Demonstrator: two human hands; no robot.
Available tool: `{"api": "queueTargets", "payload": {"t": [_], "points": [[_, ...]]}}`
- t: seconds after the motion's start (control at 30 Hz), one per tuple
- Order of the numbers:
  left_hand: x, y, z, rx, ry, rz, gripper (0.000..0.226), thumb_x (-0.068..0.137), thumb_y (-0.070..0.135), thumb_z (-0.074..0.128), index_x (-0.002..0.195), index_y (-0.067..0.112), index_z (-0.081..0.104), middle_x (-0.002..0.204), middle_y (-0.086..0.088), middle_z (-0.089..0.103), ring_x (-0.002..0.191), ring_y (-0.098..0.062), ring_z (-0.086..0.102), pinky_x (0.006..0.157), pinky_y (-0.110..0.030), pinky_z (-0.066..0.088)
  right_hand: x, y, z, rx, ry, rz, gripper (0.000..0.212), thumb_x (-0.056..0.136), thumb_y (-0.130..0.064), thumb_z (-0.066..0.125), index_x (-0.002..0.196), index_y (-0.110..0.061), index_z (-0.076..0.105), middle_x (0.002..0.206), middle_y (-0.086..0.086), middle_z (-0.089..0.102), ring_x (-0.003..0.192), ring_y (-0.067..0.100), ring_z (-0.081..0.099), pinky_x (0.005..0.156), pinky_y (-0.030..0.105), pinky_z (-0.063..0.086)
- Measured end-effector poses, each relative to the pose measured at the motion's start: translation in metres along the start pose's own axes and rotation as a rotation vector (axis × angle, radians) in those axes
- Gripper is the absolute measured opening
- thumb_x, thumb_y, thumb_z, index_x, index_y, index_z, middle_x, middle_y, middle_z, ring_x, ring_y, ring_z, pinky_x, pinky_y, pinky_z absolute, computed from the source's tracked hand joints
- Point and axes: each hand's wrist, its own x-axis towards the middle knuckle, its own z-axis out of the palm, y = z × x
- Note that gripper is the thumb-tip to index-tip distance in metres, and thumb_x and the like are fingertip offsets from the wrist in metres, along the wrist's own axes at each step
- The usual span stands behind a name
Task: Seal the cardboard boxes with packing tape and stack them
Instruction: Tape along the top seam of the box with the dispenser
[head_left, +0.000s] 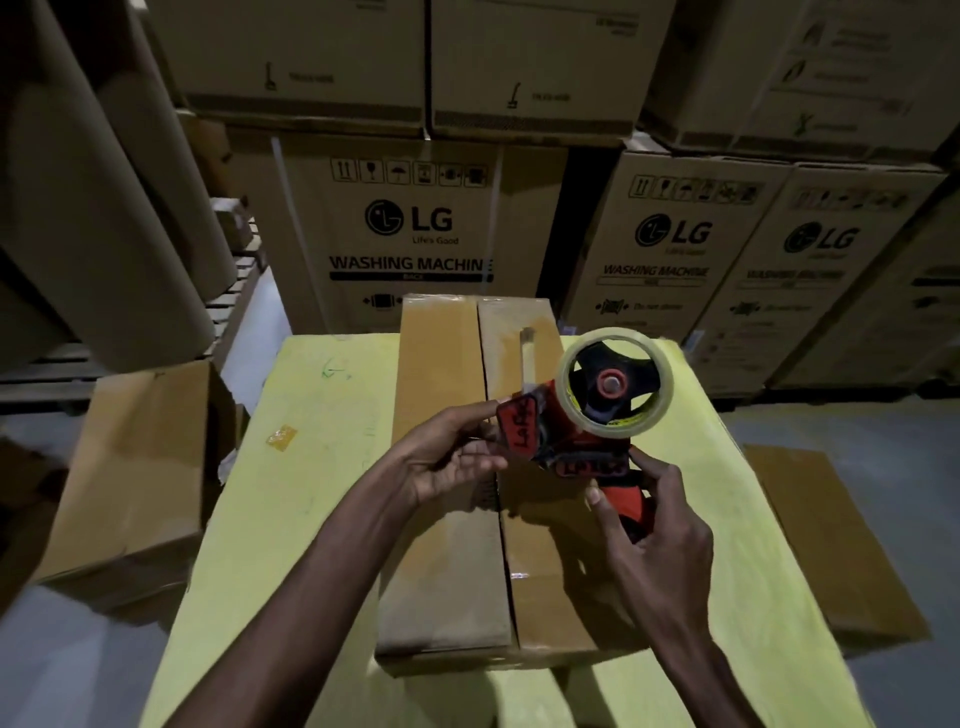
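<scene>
My right hand (660, 525) grips the tape gun (587, 421), my left hand (452, 457) pinches its front — above one closed box (447, 545).

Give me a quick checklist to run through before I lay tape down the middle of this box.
1. Cardboard box flat on the yellow table: ok.
2. Flaps closed and meeting at the centre seam: ok.
3. Seam taped: not ok, it looks bare where visible.
4. Tape dispenser secure: ok, the right hand grips the handle and the left hand holds the front guard.
5. Tape roll loaded: ok, clear tape sits on the hub.
6. Free tape strip pulled out: ok. Whether it is stuck to the box: cannot tell.
</scene>
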Motion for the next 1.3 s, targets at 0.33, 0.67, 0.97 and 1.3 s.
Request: {"api": "queueTargets", "payload": {"t": [0.33, 0.67, 0.97, 1.3], "points": [[0.005, -0.003, -0.028, -0.043, -0.068, -0.067, 0.021, 0.099, 0.002, 0.059, 0.1, -0.015, 0.072, 0.078, -0.027, 0.073, 0.05, -0.019, 0.071, 0.045, -0.022, 0.058, 0.002, -0.01, 0.005, 0.073, 0.036, -0.006, 0.067, 0.081, -0.025, 0.084, 0.133, -0.031, 0.043, 0.112, -0.004, 0.068, 0.089, 0.017, 0.07, 0.078, 0.037, 0.06], [0.04, 0.067, -0.037, 0.818, 0.022, 0.197, 0.018, 0.1, 0.009, 0.065, 0.095, -0.005, 0.075, 0.084, -0.016, 0.074, 0.065, -0.015, 0.068, 0.063, -0.025, 0.056, 0.019, -0.017, 0.037, 0.216, -0.098, 0.185, 0.073, 0.071, -0.019, 0.093, 0.122, -0.033, 0.043, 0.108, -0.019, 0.062, 0.09, -0.002, 0.067, 0.071, 0.024, 0.058], [0.12, 0.143, -0.05, 1.087, -0.165, 0.301, 0.017, 0.106, 0.018, 0.053, 0.107, 0.011, 0.069, 0.096, -0.005, 0.071, 0.086, -0.023, 0.065, 0.07, -0.029, 0.053, 0.109, -0.022, 0.088, 0.073, -0.385, 0.208, 0.024, 0.09, -0.049, 0.072, 0.105, -0.031, 0.065, 0.087, -0.008, 0.069, 0.08, 0.006, 0.065, 0.062, 0.024, 0.046], [0.229, 0.217, -0.072, 1.307, -0.118, 0.218, 0.035, 0.106, 0.004, 0.043, 0.076, 0.012, 0.06, 0.077, -0.004, 0.051, 0.066, -0.013, 0.042, 0.061, -0.025, 0.038, 0.216, -0.022, 0.149, 0.14, -0.47, 0.308, 0.035, 0.102, -0.052, 0.054, 0.102, -0.017, 0.058, 0.075, 0.002, 0.066, 0.061, 0.015, 0.066, 0.056, 0.03, 0.053]]}}
